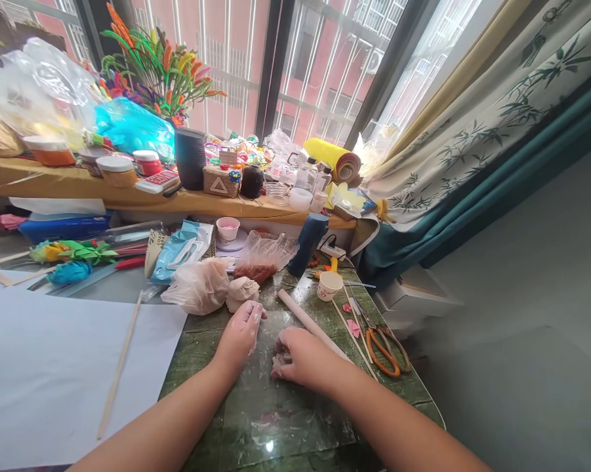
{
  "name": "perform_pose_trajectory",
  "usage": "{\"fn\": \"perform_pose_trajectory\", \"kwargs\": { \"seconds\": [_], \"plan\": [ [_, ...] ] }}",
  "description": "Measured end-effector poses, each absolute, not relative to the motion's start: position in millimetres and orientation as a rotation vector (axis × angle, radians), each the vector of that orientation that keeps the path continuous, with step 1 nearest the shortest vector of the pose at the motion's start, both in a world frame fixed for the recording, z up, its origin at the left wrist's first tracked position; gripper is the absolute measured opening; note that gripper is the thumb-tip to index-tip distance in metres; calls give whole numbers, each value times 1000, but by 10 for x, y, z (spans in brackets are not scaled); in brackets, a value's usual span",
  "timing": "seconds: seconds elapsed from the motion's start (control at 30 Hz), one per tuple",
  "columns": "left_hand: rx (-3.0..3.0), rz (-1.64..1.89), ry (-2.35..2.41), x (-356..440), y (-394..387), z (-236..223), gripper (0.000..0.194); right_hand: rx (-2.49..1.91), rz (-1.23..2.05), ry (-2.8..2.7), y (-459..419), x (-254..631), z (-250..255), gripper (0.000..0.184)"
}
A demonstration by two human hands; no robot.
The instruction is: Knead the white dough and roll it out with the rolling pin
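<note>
My left hand (242,331) is closed, its fingers curled together just in front of a lump of pale clay (243,294). Whatever it may be gripping is hidden. My right hand (300,357) is curled in, with whitish residue on its fingertips; I cannot make out what lies inside it. Both hands are over a clear, smeared sheet (268,419) on the green tabletop. Beyond my right hand lies a pale rolling pin (309,321), slanting towards my right forearm. A crumpled plastic bag (199,285) sits against the clay lump.
To the right are orange-handled scissors (386,351), thin wooden sticks (349,328), pink scraps (354,328) and a paper cup (330,286). A dark blue cylinder (309,244) stands behind. White paper (69,367) covers the left side. A crowded window ledge (152,202) runs across the back.
</note>
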State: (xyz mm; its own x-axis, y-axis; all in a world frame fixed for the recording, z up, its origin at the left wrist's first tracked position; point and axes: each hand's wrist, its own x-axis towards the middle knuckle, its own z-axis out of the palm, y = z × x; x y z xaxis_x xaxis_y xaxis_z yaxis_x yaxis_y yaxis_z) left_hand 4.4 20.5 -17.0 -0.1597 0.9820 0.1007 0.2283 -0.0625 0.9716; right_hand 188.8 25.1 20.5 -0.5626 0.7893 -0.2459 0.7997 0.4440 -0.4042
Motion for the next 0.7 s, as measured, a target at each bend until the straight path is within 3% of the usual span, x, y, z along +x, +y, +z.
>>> {"fn": "perform_pose_trajectory", "kwargs": {
  "seconds": [0.17, 0.3, 0.4, 0.53, 0.7],
  "plan": [
    [1343, 1305, 1441, 50, 202, -164, 35, 1374, -727, 2883, 97, 1966, 100, 37],
    [1338, 1287, 1454, 49, 199, -156, 36, 1682, -624, 3030, -116, 2027, -153, 68],
    [1356, 1263, 1445, 53, 202, -155, 37, 1859, -549, 3042, -246, 2135, -301, 68],
    [1396, 1233, 1424, 71, 199, -152, 37, 1757, -547, 3071, -294, 2260, -344, 64],
    [1420, 1204, 1423, 87, 189, -127, 36, 1598, -469, 3031, -95, 2239, -300, 86]
  ]
}}
